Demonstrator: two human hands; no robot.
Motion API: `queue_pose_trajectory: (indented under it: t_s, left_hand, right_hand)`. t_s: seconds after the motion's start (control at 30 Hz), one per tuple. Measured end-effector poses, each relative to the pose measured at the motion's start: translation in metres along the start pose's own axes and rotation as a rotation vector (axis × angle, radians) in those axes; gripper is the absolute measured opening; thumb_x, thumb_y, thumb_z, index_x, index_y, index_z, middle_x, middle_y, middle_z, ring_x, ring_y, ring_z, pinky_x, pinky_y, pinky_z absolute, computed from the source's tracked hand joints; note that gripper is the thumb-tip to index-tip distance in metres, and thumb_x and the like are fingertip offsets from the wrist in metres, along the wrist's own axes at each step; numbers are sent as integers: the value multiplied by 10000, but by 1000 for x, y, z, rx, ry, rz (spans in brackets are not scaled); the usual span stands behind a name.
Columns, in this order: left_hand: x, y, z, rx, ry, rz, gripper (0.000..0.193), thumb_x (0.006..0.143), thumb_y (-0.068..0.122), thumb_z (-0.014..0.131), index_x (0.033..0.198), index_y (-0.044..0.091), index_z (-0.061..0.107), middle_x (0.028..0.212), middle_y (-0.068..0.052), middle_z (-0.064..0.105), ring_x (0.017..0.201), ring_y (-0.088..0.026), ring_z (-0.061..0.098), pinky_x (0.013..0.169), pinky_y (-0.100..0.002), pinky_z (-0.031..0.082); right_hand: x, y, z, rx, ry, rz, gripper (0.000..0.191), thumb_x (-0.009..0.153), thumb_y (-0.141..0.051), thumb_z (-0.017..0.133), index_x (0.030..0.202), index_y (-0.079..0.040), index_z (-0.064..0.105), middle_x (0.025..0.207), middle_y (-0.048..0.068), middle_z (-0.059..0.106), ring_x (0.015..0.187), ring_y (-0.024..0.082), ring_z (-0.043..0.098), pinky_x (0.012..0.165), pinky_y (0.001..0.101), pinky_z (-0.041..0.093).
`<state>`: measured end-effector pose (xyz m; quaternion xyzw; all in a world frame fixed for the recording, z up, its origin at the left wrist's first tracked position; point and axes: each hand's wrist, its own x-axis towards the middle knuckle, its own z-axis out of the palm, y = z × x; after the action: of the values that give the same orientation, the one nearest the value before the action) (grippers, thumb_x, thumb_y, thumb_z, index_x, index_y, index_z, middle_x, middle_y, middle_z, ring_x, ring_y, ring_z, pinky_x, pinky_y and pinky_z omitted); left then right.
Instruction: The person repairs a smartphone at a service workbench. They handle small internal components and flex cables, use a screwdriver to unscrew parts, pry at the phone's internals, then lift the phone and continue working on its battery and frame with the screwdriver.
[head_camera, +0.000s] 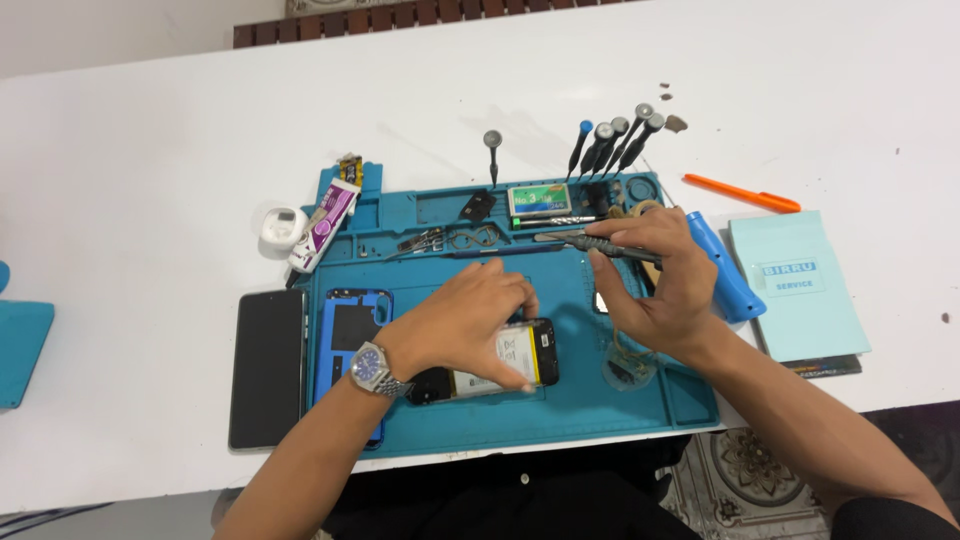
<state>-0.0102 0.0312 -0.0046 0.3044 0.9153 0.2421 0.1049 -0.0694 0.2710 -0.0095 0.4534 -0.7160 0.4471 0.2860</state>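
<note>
An opened phone with its battery exposed lies on a teal work mat. My left hand, a watch on its wrist, rests over the phone and holds it down. My right hand is just right of the phone and grips a dark slim screwdriver that lies nearly level, tip pointing left above the mat. A blue phone frame lies on the mat's left side, and a black screen panel sits on the table beside it.
Several screwdrivers stand in the mat's back edge. A glue tube, a white tape roll, a blue handled tool, an orange pen, a light teal booklet and a small clear cup surround the work area.
</note>
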Motion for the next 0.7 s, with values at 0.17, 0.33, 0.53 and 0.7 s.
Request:
queue_pose_trajectory:
  t_s: [0.17,0.33,0.53,0.7]
  left_hand:
    - [-7,-11,-13,-327,-2,-20,519,733,551,815,887,76,674,781,-33,643,734,-185,598,661,-326,485]
    - [-15,-18,-31,-802,112,-136,362,909,436,719,999,88,674,875,-26,736,773,-162,713,696,-328,596]
    - [-19,-26,-39,-1112,403,-309,297,950,330,629,1112,84,587,1032,-80,780,941,-219,782,780,-389,666]
    - [-15,-42,-35,-1310,721,-334,350,1032,286,586,1236,2,613,1089,-140,737,951,-205,752,790,-381,656]
  right_hand:
    - [-2,3,1,4,40,14,425,905,82,726,1197,-38,441,1046,174,733,868,216,624,825,352,471]
    - [-8,6,2,131,71,4,435,966,102,661,1256,-29,363,1125,252,677,993,222,665,873,317,547]
    - [-8,7,3,156,67,7,429,967,90,665,1256,-24,369,1098,252,689,968,233,701,870,329,550]
    - [-9,3,1,124,-25,43,371,938,-16,769,1158,6,471,991,180,722,911,220,745,753,285,583]
